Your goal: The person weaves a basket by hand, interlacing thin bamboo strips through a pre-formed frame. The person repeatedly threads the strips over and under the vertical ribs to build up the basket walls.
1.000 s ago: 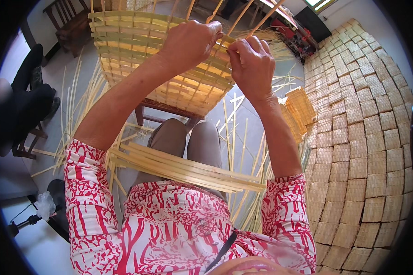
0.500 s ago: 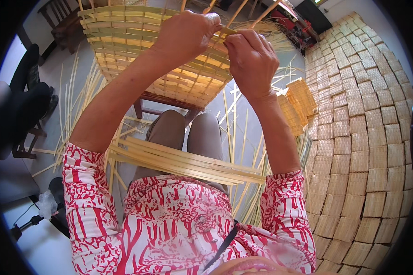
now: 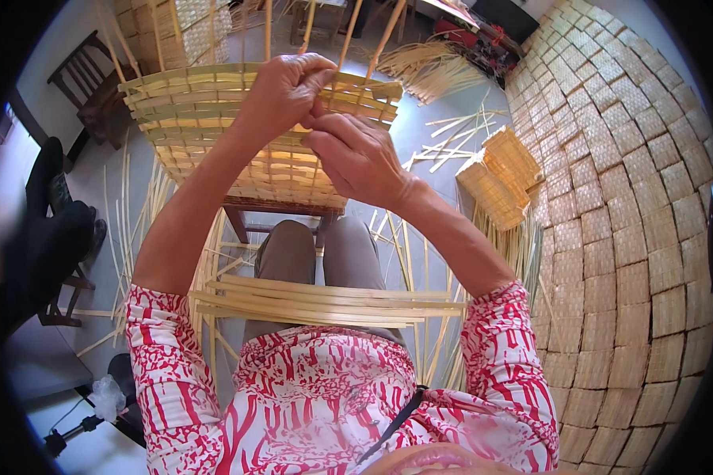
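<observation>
A half-woven basket [image 3: 206, 146] of pale and greenish flat strips stands before my knees, its upright stakes [image 3: 348, 36] rising above the rim. My left hand [image 3: 285, 91] is closed at the upper edge of the near wall, fingertips bent inward. Just below and to its right, my right hand [image 3: 360, 154] is closed against the same wall, its fingers close to the left ones. What either hand pinches is hidden behind the fingers. A folded strip end [image 3: 387, 91] shows at the basket's right corner. Several loose flat strips [image 3: 333, 301] lie across my lap.
Under the basket is a dark wooden stool [image 3: 238, 214]. Cut strips [image 3: 444, 146] litter the floor. On the right are a small woven piece [image 3: 503, 174] and a large expanse of stacked woven pieces [image 3: 610, 237]. A wooden chair [image 3: 91, 87] and a person's dark-clothed legs [image 3: 55, 214] are at left.
Both hands have moved left and down in the view, from the right corner to the middle of the near wall. The right hand has dropped below the left; the head view has shifted, showing more stakes.
</observation>
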Motion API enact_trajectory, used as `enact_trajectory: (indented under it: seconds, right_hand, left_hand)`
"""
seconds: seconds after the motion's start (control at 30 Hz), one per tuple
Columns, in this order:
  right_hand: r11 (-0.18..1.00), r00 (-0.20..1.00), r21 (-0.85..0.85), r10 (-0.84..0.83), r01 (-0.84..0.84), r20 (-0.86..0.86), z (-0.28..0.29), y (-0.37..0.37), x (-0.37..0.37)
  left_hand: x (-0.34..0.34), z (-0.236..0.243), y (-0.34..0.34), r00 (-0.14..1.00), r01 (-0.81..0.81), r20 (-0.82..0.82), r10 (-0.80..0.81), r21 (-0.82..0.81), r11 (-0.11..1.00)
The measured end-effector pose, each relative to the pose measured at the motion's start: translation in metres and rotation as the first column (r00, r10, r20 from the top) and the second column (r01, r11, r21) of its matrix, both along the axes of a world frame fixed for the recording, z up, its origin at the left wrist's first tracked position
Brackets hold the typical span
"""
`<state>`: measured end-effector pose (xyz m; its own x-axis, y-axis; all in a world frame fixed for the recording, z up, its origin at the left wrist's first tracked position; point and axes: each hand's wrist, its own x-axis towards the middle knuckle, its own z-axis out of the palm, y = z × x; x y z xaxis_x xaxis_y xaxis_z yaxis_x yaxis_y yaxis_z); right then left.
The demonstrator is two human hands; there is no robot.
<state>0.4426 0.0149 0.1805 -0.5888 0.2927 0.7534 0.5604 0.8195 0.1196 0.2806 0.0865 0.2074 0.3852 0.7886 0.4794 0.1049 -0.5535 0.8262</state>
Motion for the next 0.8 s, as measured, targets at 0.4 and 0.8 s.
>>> enact_trajectory:
  seconds: [0.4,0.8]
  right_hand:
    - [0.925,0.674,0.377,-0.31,0.05,0.671,0.125,0.057,0.017]
    - [0.927,0.433,0.292,-0.169,-0.235,0.885,0.152,0.071,0.013]
  left_hand:
    - [-0.001,0.0,0.014,0.983,0.144,0.136,-0.121,-0.171,0.975]
    - [0.005,0.004,0.008,0.988,0.107,0.128,-0.088,-0.152,0.982]
